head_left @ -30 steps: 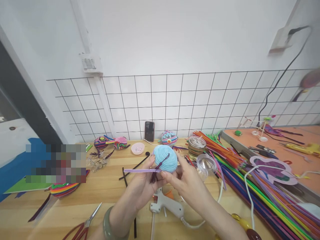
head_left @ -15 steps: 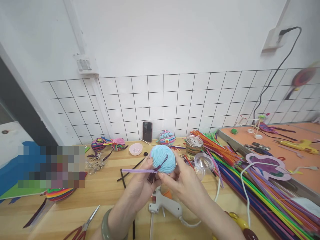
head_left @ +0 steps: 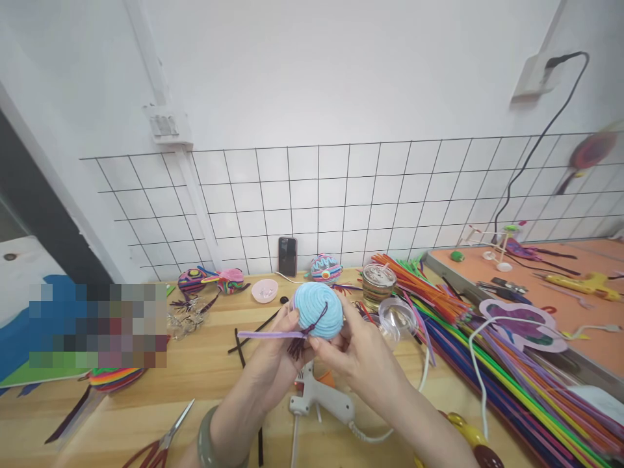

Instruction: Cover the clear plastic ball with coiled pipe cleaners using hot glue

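Between my two hands, above the wooden table, is a light blue ball (head_left: 319, 309) wound in coiled pipe cleaner. My left hand (head_left: 277, 357) wraps its left and lower side. On the right, my right hand (head_left: 353, 351) grips it, thumb pressed near the lower edge. A dark purple tassel (head_left: 296, 349) hangs at the ball's front, its cord looped up over the coils. From the same spot a loose lilac pipe cleaner end (head_left: 268, 335) sticks out leftward. Below my hands lies a white glue gun (head_left: 326, 400) on the table. The ball's underside is hidden by my fingers.
Red-handled scissors (head_left: 163, 439) lie at front left. Pipe cleaner bundles (head_left: 507, 370) cover the right side, crossed by a white cable (head_left: 480, 370). Behind stand a pink bowl (head_left: 264, 291), a phone (head_left: 287, 257), a striped ball (head_left: 325, 268) and a glass jar (head_left: 379, 286).
Almost nothing differs. Both hands keep their hold on the blue ball, and the lilac end dips very slightly.
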A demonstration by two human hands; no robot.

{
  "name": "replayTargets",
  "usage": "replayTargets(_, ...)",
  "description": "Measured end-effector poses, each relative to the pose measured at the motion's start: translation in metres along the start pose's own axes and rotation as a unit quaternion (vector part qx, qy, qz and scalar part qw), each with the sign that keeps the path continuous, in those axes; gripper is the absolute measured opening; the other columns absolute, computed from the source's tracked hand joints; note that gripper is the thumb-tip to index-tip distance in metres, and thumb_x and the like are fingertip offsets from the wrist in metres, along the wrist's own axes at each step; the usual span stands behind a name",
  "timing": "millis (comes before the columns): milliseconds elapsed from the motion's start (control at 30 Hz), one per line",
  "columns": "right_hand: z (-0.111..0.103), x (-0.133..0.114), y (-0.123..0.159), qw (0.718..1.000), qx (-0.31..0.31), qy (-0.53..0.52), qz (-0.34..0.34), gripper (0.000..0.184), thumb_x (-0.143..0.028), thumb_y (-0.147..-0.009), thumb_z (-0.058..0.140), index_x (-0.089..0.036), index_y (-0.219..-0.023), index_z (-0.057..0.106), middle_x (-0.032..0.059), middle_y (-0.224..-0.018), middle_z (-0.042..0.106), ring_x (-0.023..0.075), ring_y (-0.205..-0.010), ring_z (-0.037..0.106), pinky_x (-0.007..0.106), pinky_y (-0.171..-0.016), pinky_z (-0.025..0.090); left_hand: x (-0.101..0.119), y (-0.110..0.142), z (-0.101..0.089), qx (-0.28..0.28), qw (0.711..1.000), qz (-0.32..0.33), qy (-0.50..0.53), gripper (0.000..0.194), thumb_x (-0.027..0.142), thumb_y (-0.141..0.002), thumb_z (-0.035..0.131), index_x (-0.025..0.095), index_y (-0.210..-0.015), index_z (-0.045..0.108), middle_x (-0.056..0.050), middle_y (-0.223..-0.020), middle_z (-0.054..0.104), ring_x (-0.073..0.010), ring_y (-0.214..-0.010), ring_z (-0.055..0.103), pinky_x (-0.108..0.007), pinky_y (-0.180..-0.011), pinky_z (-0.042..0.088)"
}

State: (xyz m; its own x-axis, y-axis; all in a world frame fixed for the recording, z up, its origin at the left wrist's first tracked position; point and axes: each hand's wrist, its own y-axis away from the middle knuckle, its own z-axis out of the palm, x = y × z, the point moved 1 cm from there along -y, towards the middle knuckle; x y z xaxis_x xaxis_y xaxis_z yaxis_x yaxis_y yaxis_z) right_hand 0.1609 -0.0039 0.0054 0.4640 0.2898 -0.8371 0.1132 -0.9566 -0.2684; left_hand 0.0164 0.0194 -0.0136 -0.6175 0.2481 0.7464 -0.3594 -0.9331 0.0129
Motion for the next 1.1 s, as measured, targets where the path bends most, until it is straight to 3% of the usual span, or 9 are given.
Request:
replayTargets(167,-0.002,0.004,-0.001,0.998,-0.028,-0.047,-0.027,0.056,-0.038,-0.084,0.063,-0.027,-0.135,0.041,-0.0057,-0.066,0.056,0.0151,-0.057,0.053,0.025,-0.053,0.041,0.002,0.000,0.000,-0.013,1.000,0.002,-0.005,0.026,0.034,-0.084,0.065,0.022,-0.107,0.062,-0.002,-0.095,0.068,-0.0125,-0.078,0.062,-0.022,-0.067,0.050)
replayTargets(333,-0.008,0.009,-0.003,0.988,-0.044,-0.129,-0.078,0.075,-0.050,-0.085,0.063,-0.025,-0.147,0.030,0.0065,-0.109,0.064,0.0226,-0.099,0.060,0.036,-0.086,0.049,0.007,-0.002,0.000,-0.072,0.996,0.050,-0.018,0.032,0.036,-0.087,0.060,0.021,-0.116,0.059,-0.007,-0.110,0.066,-0.0188,-0.094,0.062,-0.029,-0.079,0.051)
replayTargets(467,-0.014,0.008,-0.002,0.981,-0.100,-0.165,-0.035,0.077,-0.049,-0.090,0.055,-0.022,-0.152,0.017,-0.0006,-0.079,0.062,0.0155,-0.062,0.059,0.032,-0.064,0.052,0.015,-0.003,-0.006,-0.060,0.994,0.087,-0.032,0.039,0.037,-0.084,0.064,0.023,-0.120,0.057,-0.008,-0.114,0.064,-0.0204,-0.095,0.061,-0.034,-0.082,0.052)
replayTargets(567,-0.022,0.007,-0.003,0.982,-0.093,-0.165,-0.006,0.067,-0.048,-0.095,0.044,-0.019,-0.151,0.021,-0.0006,-0.078,0.061,0.0135,-0.056,0.059,0.031,-0.061,0.052,0.024,-0.002,-0.010,-0.049,0.992,0.114,-0.035,0.037,0.036,-0.080,0.068,0.026,-0.115,0.058,-0.005,-0.114,0.063,-0.0209,-0.098,0.061,-0.036,-0.083,0.052)
replayTargets(667,-0.030,0.017,-0.010,0.998,-0.033,-0.052,0.002,0.061,-0.050,-0.095,0.039,-0.017,-0.146,0.033,0.0053,-0.086,0.066,0.0191,-0.070,0.065,0.037,-0.070,0.054,0.032,0.001,-0.010,-0.044,0.987,0.145,-0.050,0.037,0.034,-0.075,0.074,0.027,-0.109,0.061,-0.004,-0.115,0.062,-0.0217,-0.101,0.059,-0.036,-0.083,0.053)
replayTargets(733,-0.036,0.029,-0.016,0.993,0.057,0.104,0.000,0.063,-0.050,-0.092,0.045,-0.014,-0.144,0.037,0.0150,-0.111,0.066,0.0290,-0.102,0.063,0.047,-0.089,0.050,0.036,0.003,-0.009,-0.045,0.984,0.158,-0.062,0.041,0.035,-0.072,0.075,0.027,-0.110,0.062,-0.004,-0.116,0.061,-0.0227,-0.103,0.059,-0.036,-0.083,0.053)
replayTargets(867,-0.043,0.044,-0.023,0.911,0.198,0.361,-0.008,0.070,-0.037,-0.087,0.056,0.002,-0.141,0.036,0.0310,-0.146,0.037,0.0429,-0.138,0.029,0.057,-0.107,0.030,0.039,0.005,-0.009,-0.037,0.980,0.177,-0.080,0.050,0.037,-0.071,0.075,0.027,-0.117,0.060,-0.006,-0.119,0.060,-0.0243,-0.104,0.057,-0.034,-0.080,0.053)
replayTargets(1000,-0.029,0.028,-0.013,0.919,0.064,0.387,-0.025,0.037,-0.033,-0.093,0.048,-0.012,-0.120,0.061,0.0183,-0.121,0.064,0.0311,-0.115,0.058,0.043,-0.095,0.046,0.043,0.006,-0.009,-0.025,0.975,0.203,-0.083,0.057,0.035,-0.071,0.076,0.031,-0.124,0.055,-0.005,-0.134,0.053,-0.0251,-0.114,0.053,-0.032,-0.082,0.052)
replayTargets(1100,0.001,0.016,0.003,0.919,-0.043,0.390,-0.034,0.019,-0.023,-0.088,0.053,-0.021,-0.095,0.071,0.0073,-0.092,0.075,0.0224,-0.086,0.070,0.030,-0.075,0.052,0.047,0.007,-0.008,-0.033,0.973,0.212,-0.087,0.056,0.035,-0.070,0.077,0.030,-0.121,0.056,-0.005,-0.136,0.052,-0.0252,-0.117,0.052,-0.032,-0.085,0.051)
